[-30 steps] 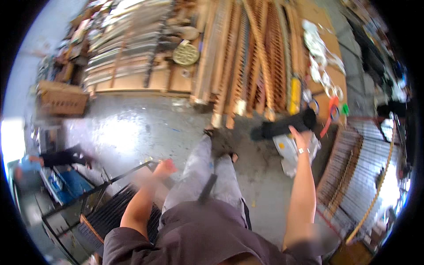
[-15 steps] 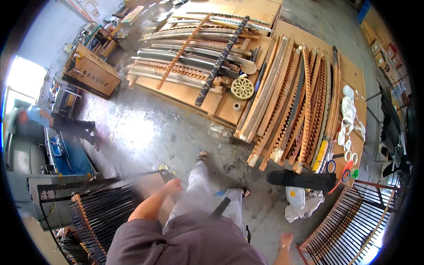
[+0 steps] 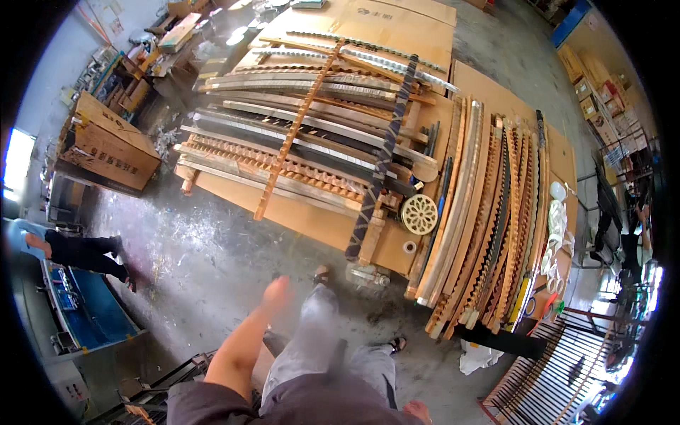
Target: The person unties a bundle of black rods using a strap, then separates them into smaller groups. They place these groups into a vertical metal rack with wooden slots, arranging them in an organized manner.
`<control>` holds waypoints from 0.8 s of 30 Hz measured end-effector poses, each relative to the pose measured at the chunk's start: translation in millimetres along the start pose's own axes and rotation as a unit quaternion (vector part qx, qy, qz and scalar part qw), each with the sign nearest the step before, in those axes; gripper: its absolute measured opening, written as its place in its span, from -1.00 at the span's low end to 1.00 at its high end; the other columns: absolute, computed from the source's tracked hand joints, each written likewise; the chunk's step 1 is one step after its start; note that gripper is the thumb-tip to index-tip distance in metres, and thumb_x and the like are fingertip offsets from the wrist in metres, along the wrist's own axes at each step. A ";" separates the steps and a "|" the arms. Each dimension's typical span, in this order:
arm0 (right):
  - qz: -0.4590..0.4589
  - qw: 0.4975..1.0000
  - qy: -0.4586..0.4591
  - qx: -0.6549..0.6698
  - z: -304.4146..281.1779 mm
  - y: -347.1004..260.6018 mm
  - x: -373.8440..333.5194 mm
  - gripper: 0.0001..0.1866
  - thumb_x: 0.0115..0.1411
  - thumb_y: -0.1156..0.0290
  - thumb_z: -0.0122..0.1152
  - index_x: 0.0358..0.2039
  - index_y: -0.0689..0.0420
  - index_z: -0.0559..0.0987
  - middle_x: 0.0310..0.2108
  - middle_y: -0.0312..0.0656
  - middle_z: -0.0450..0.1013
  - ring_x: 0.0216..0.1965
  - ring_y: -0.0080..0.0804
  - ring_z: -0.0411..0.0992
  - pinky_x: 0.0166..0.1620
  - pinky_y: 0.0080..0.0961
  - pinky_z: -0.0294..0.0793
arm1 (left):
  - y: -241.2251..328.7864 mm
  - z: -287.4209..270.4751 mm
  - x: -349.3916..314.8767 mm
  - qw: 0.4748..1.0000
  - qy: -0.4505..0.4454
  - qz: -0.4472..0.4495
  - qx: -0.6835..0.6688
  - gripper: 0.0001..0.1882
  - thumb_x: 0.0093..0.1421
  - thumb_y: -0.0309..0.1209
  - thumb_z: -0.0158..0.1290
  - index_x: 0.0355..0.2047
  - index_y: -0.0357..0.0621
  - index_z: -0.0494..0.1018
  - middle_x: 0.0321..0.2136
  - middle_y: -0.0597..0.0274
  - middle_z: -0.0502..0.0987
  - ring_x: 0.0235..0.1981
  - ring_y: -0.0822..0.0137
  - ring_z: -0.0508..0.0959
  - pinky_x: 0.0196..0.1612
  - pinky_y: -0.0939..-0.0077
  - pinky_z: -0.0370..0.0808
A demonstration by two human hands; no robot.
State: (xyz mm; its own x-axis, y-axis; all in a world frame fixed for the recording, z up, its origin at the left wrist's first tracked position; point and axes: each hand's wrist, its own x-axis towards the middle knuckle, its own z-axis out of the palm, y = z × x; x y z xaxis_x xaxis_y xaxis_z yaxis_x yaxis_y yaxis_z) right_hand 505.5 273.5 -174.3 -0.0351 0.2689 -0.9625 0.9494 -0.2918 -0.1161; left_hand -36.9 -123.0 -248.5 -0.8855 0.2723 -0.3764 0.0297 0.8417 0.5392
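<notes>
My left hand [image 3: 276, 294] swings out ahead of my body over the bare floor, smeared by motion. Nothing shows in it, and its fingers cannot be read. Low at the bottom edge, my right hand [image 3: 416, 411] is partly in view beside my leg, its fingers too unclear to read. Neither hand touches anything I can see. Ahead stands a cardboard-covered table [image 3: 283, 202] bearing long strips. A notched wooden strip [image 3: 301, 127] and a dark patterned strip [image 3: 386, 145] lie across the left stack. Long toothed wooden strips [image 3: 489, 219] fill the right side.
A round openwork disc [image 3: 419, 214] and a tape roll [image 3: 409, 247] lie between the stacks. A slatted rack [image 3: 545, 368] stands at lower right, near a white plastic bag [image 3: 478, 358]. At left are a cardboard box [image 3: 110, 149], a blue-topped machine [image 3: 88, 304] and another person [image 3: 81, 251].
I have stepped forward, so the table looks closer and the black-slatted rack at lower left has mostly dropped out of view. My left arm has swung forward; my right hand has moved nearer my body.
</notes>
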 end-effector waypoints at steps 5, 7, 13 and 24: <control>-0.229 0.941 0.058 -0.243 43.4 -194.4 8.6 -0.61 0.10 0.38 0.28 -0.07 0.20 0.44 -0.38 -0.18 0.52 -0.42 -0.51 0.49 -0.36 -0.52 0.49 | 119.4 -83.9 151.4 0.990 0.120 0.077 0.003 -0.42 0.01 -0.33 0.16 0.04 -0.22 0.28 -0.05 -0.10 0.40 0.03 -0.10 0.34 0.08 0.06 0.29; -0.280 0.944 0.050 -0.170 76.7 -319.3 -17.7 -0.59 0.09 0.39 0.29 -0.07 0.23 0.42 -0.32 -0.19 0.53 -0.32 -0.47 0.50 -0.23 -0.51 0.49 | 134.7 -80.2 204.2 0.975 0.184 0.120 0.022 -0.42 0.07 -0.33 0.12 0.09 -0.23 0.25 0.05 -0.08 0.33 0.16 -0.08 0.25 0.17 0.07 0.20; -0.348 0.937 0.011 -0.017 200.6 -537.8 47.6 -0.29 0.04 0.36 0.36 0.12 0.28 0.20 -0.05 -0.02 0.43 0.01 -0.29 0.39 0.05 -0.42 0.39 | 179.7 -44.5 345.8 0.952 0.220 0.194 0.083 -0.41 0.17 -0.26 0.04 0.17 -0.22 0.20 0.19 -0.04 0.21 0.29 -0.05 0.08 0.31 0.07 0.01; -0.432 0.898 -0.082 -0.035 256.8 -642.4 95.2 -0.36 0.09 0.21 0.29 0.00 0.37 0.26 -0.09 0.08 0.42 -0.12 -0.23 0.45 -0.02 -0.36 0.42 | 216.6 -25.7 462.4 0.946 0.182 0.157 0.218 -0.39 0.26 -0.05 -0.10 0.25 -0.02 0.15 0.27 0.10 0.14 0.31 0.07 0.06 0.33 0.06 -0.07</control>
State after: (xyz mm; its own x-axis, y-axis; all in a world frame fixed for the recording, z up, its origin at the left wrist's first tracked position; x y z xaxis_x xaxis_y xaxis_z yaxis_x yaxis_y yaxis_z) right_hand -187.9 250.9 -254.2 -0.8075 0.2269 -0.5446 0.5630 0.0207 -0.8262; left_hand -451.9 173.3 -286.3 -0.8995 0.4300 0.0775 0.4367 0.8795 0.1889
